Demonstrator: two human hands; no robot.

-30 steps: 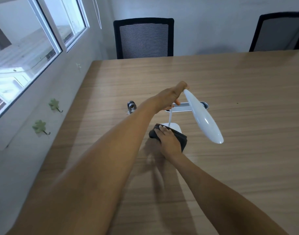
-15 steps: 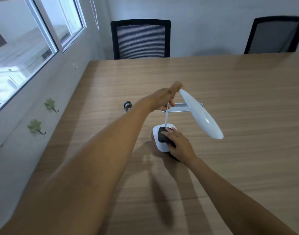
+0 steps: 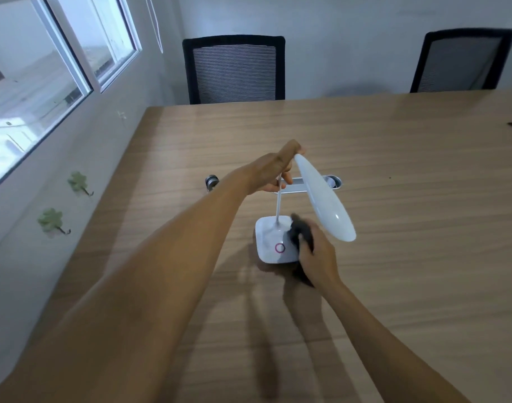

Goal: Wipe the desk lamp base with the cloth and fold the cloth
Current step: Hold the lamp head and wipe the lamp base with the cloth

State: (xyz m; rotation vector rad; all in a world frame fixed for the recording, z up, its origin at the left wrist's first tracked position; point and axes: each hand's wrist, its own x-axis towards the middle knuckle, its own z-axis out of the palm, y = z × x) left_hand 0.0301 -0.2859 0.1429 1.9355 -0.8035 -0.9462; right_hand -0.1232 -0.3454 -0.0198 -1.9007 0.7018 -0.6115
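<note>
Most of the white lamp base [image 3: 273, 242] now lies bare, where a second ago the dark cloth [image 3: 301, 235] covered nearly all of it. The right hand [image 3: 317, 257] has swept the cloth from the left side of the base across to its right edge, and the pink ring [image 3: 280, 248] on the base's near part, hidden before, shows clearly. The cloth is bunched into a small wad under the right hand's fingers, closed around it and pressed against the right rim of the base; part of the cloth trails down behind the hand toward the table [image 3: 394, 170].

The left hand [image 3: 273, 173] has kept its place throughout, closed around the top of the thin white stem [image 3: 278, 205] just where the long lamp head [image 3: 324, 199] joins it, steadying the lamp. The two hands are well apart, one high on the stem and one low at the base.

The lamp stands near the middle of the wooden table, just in front of a silver cable tray [image 3: 316, 184].

The wiping looks well advanced: one pass has crossed the top face. The far corner behind the stem and the side walls may still need the cloth, and the folding has not begun.
</note>
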